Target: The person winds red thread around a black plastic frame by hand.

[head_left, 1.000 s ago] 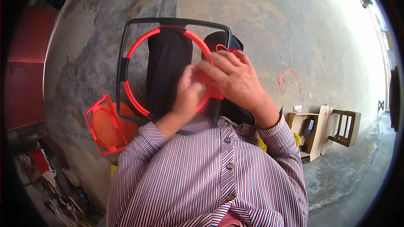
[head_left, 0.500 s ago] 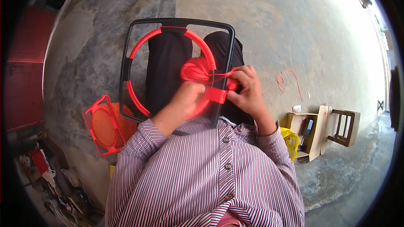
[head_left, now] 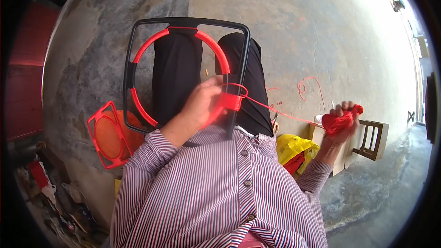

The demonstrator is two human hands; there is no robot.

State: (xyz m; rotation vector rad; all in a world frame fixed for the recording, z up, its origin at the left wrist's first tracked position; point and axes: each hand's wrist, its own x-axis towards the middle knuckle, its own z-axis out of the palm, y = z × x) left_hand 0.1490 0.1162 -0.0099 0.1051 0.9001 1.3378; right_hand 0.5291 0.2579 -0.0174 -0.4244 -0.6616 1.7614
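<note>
A black square frame with a round inner ring lies over my lap. Red cord is wrapped in sections around the ring. My left hand grips the ring at its lower right, beside a wrapped red band. Off to the right, my right hand is closed around a red cord bundle. A strand of red cord runs from a loop at the frame's right bar to that bundle.
On the floor at left, a red frame leans against an orange round stool. A yellow bag, an open cardboard box and a small wooden stool stand at right. A loose red cord piece lies beyond.
My right hand has carried the cord bundle from beside the ring far out to the right, drawing the strand out. My left hand stays on the ring, and the frame has shifted slightly left.
</note>
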